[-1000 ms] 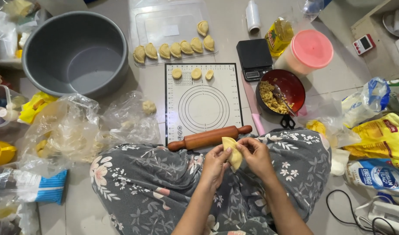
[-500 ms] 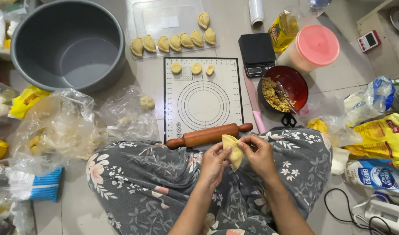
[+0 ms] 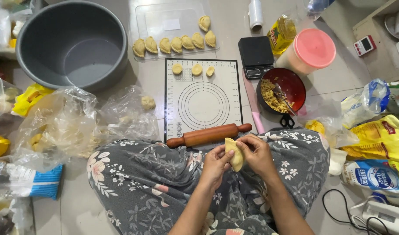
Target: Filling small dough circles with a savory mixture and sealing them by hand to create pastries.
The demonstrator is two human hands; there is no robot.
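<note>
From the head camera, both hands meet over the lap, just below the rolling pin (image 3: 209,135). The left hand (image 3: 216,164) and right hand (image 3: 257,153) pinch a folded pastry (image 3: 234,153) between them, fingers clamped on its pale, soft, half-moon dough; the left thumb presses its curved edge. The lap is covered in grey floral cloth.

The pin is smooth brown wood, a cylinder with knobbed ends, lying slightly tilted across the near edge of the mat (image 3: 202,98). The mat is a white flexible sheet printed with concentric circles, flat on the tiled floor. At its far end, well beyond the pin, sit three small round dough discs (image 3: 196,69). Farther still, a clear plastic tray (image 3: 156,19) holds a row of finished pastries (image 3: 175,43) with crimped, rope-like edges.

Right of the pin stands a glossy red bowl (image 3: 293,80) of crumbly yellow filling with a metal spoon in it. Left of the pin lie crinkled clear bags (image 3: 64,124), and beyond them a deep, matte grey basin (image 3: 71,43).
</note>
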